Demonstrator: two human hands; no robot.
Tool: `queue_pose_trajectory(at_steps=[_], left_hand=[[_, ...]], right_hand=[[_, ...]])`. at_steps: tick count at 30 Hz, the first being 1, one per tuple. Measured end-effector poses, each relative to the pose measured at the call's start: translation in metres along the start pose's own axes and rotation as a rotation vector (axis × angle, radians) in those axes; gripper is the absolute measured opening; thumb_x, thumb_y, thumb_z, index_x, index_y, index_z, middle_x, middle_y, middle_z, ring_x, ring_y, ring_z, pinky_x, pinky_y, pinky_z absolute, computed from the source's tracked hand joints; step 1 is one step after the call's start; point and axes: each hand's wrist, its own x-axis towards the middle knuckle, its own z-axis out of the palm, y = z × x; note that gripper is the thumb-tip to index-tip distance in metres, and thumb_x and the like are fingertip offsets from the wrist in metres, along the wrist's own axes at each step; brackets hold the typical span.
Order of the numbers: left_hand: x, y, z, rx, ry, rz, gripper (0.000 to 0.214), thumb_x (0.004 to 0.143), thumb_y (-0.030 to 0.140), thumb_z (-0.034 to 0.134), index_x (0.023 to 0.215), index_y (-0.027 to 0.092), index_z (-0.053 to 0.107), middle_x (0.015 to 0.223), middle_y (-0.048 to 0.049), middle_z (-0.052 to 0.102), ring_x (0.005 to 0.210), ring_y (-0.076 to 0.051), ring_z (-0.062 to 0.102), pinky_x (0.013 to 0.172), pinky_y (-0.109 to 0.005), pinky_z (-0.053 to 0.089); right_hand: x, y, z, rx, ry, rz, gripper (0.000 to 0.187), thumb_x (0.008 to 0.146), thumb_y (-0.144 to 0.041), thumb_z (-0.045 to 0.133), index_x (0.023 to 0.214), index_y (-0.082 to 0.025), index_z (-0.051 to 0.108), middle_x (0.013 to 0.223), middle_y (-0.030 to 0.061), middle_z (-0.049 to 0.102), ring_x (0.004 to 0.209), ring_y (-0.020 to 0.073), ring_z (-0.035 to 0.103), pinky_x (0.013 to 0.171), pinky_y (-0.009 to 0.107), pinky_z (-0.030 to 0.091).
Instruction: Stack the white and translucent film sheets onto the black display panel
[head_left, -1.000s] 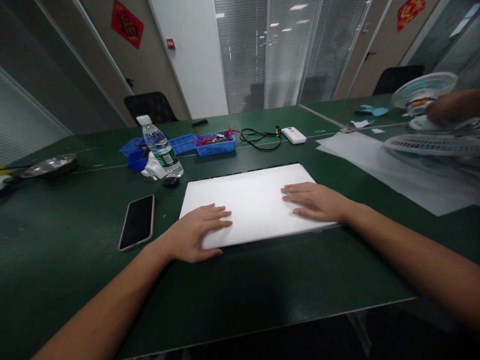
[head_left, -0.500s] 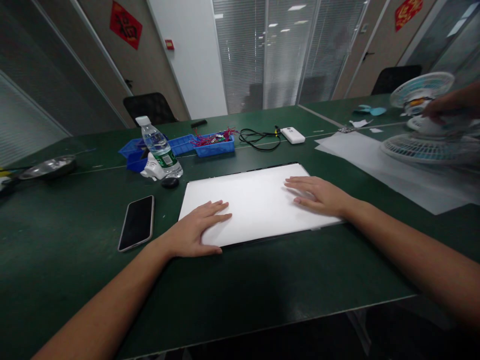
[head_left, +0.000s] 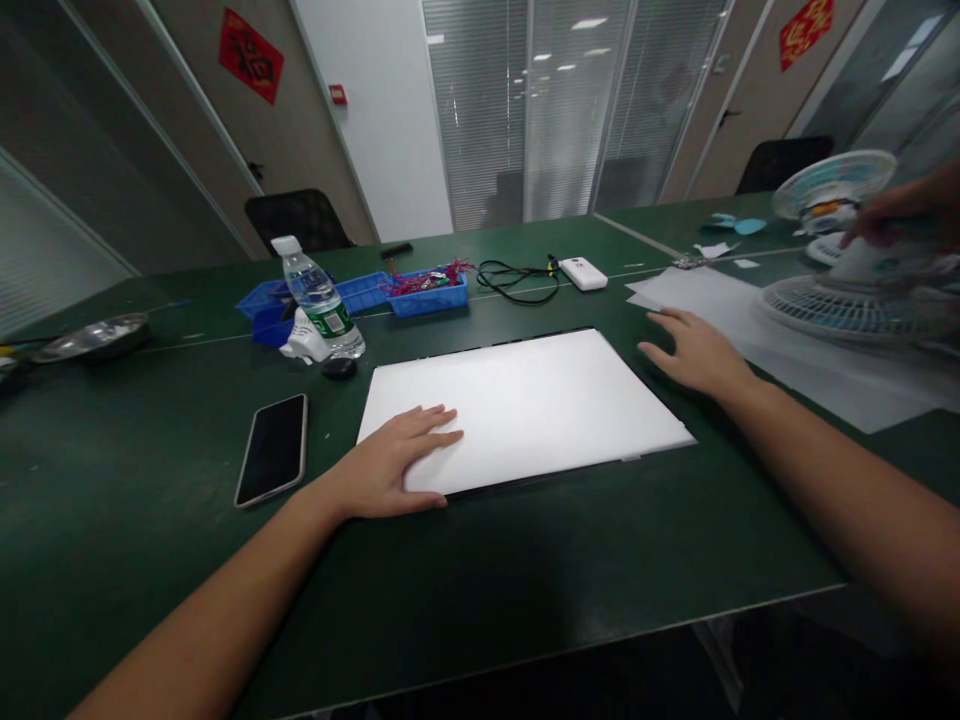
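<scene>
A flat white panel (head_left: 525,405) lies on the green table (head_left: 480,580) in front of me. My left hand (head_left: 390,462) rests flat on its near left corner, fingers stretched out, holding nothing. My right hand (head_left: 694,350) hovers open over the table just off the panel's right edge, fingers spread, close to the thin white sheets (head_left: 795,350) lying to the right.
A black phone (head_left: 272,448) lies left of the panel. Behind it stand a water bottle (head_left: 319,297), blue trays (head_left: 420,288), a black cable (head_left: 517,275) and a white power bank (head_left: 584,272). At the far right another person's hand (head_left: 900,215) handles fan parts (head_left: 840,300).
My right hand has lifted off the white panel and moved right, past its edge. My left hand has stayed on the near left corner.
</scene>
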Motion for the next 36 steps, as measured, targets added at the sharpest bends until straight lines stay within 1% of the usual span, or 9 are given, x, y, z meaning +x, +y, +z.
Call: queue_pose_trajectory(at_steps=[2, 5, 8, 12, 17, 21, 27, 33, 36], left_hand=[[0.0, 0.0, 0.0, 0.001, 0.001, -0.001, 0.089, 0.092, 0.069, 0.08, 0.168, 0.031, 0.053, 0.18, -0.0146, 0.043, 0.166, -0.043, 0.041, 0.135, -0.072, 0.031], [0.0, 0.001, 0.0, 0.0, -0.004, -0.008, 0.091, 0.092, 0.07, 0.08, 0.168, 0.029, 0.053, 0.179, -0.0161, 0.043, 0.166, -0.044, 0.041, 0.135, -0.073, 0.031], [0.0, 0.002, -0.001, 0.002, -0.011, -0.009, 0.091, 0.093, 0.07, 0.079, 0.168, 0.026, 0.054, 0.179, -0.0175, 0.043, 0.166, -0.045, 0.04, 0.134, -0.075, 0.032], [0.0, 0.001, 0.0, 0.008, -0.009, -0.005, 0.091, 0.093, 0.07, 0.079, 0.168, 0.025, 0.054, 0.179, -0.018, 0.043, 0.166, -0.044, 0.041, 0.134, -0.075, 0.032], [0.0, -0.001, 0.001, -0.001, 0.014, 0.005, 0.089, 0.092, 0.067, 0.081, 0.168, 0.03, 0.054, 0.179, -0.0149, 0.044, 0.165, -0.043, 0.042, 0.135, -0.072, 0.033], [-0.001, 0.0, 0.0, -0.003, 0.017, 0.005, 0.088, 0.092, 0.067, 0.082, 0.167, 0.029, 0.055, 0.178, -0.0156, 0.045, 0.165, -0.044, 0.043, 0.134, -0.073, 0.033], [0.0, 0.0, 0.001, -0.001, 0.008, 0.0, 0.087, 0.093, 0.067, 0.08, 0.167, 0.03, 0.055, 0.179, -0.0152, 0.045, 0.165, -0.043, 0.042, 0.135, -0.072, 0.032], [-0.001, -0.001, 0.001, 0.003, 0.004, -0.001, 0.087, 0.093, 0.067, 0.08, 0.168, 0.031, 0.053, 0.18, -0.0141, 0.044, 0.166, -0.042, 0.041, 0.135, -0.071, 0.032], [-0.001, -0.001, 0.001, 0.001, 0.004, 0.001, 0.088, 0.093, 0.068, 0.08, 0.168, 0.031, 0.053, 0.179, -0.0148, 0.044, 0.166, -0.043, 0.042, 0.135, -0.072, 0.032]], right_hand=[[0.003, 0.026, -0.001, -0.072, -0.056, 0.141, 0.08, 0.11, -0.058, 0.053, 0.169, -0.004, 0.049, 0.174, 0.0298, 0.043, 0.159, 0.0419, 0.044, 0.131, 0.051, 0.035], [0.004, 0.056, 0.001, -0.141, -0.171, 0.345, 0.087, 0.11, -0.062, 0.054, 0.174, -0.006, 0.04, 0.176, 0.0328, 0.036, 0.161, 0.0436, 0.04, 0.128, 0.049, 0.035], [0.004, 0.068, 0.005, -0.159, -0.279, 0.478, 0.088, 0.111, -0.068, 0.047, 0.173, -0.005, 0.04, 0.17, 0.0364, 0.042, 0.155, 0.045, 0.046, 0.12, 0.05, 0.04], [0.004, 0.066, 0.007, -0.152, -0.34, 0.481, 0.078, 0.113, -0.066, 0.04, 0.166, -0.01, 0.049, 0.157, 0.0342, 0.056, 0.142, 0.0427, 0.058, 0.111, 0.048, 0.046], [0.005, 0.063, 0.005, -0.177, -0.364, 0.475, 0.078, 0.112, -0.067, 0.037, 0.166, -0.012, 0.049, 0.156, 0.0328, 0.057, 0.141, 0.044, 0.058, 0.109, 0.051, 0.047], [0.004, 0.064, 0.004, -0.198, -0.362, 0.47, 0.081, 0.11, -0.071, 0.037, 0.165, -0.013, 0.051, 0.156, 0.0316, 0.059, 0.141, 0.0453, 0.059, 0.11, 0.054, 0.049], [0.005, 0.062, 0.002, -0.238, -0.324, 0.461, 0.083, 0.107, -0.073, 0.041, 0.163, -0.014, 0.057, 0.157, 0.0312, 0.06, 0.14, 0.049, 0.059, 0.108, 0.06, 0.051], [0.008, 0.064, -0.007, -0.227, -0.251, 0.447, 0.076, 0.109, -0.065, 0.044, 0.166, -0.017, 0.057, 0.151, 0.023, 0.068, 0.136, 0.042, 0.064, 0.108, 0.051, 0.053], [0.006, 0.07, -0.009, -0.241, -0.183, 0.472, 0.078, 0.11, -0.064, 0.041, 0.168, -0.014, 0.054, 0.161, 0.0274, 0.057, 0.147, 0.0439, 0.055, 0.115, 0.053, 0.048]])
